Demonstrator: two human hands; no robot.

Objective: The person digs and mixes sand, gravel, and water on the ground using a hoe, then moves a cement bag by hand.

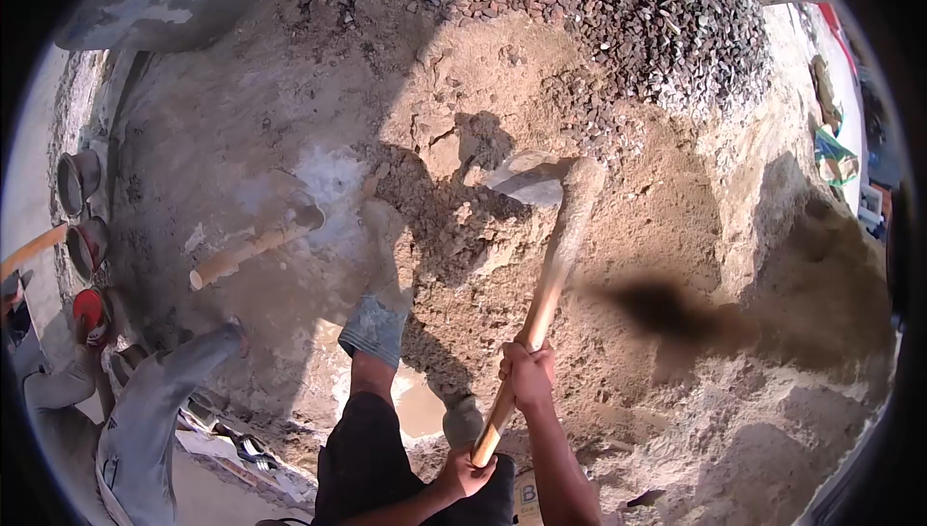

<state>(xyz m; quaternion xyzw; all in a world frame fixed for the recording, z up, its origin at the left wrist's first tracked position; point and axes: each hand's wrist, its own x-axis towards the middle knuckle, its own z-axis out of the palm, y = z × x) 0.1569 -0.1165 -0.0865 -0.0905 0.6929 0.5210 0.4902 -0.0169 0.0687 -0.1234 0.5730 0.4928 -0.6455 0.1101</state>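
Note:
Both of my hands hold the wooden handle of a hoe. My left hand is closed round the lower end of the handle, near my dark shorts. Higher up the handle, my right hand is wrapped round the wood. The metal blade points left from the top of the handle, over loose brown sand. My leg with a rolled blue cuff stands just left of the hoe.
A gravel pile lies at the top right. Another wooden handle rests at the left. Buckets line the left side, near a person in grey clothes. A dark blur covers part of the right side.

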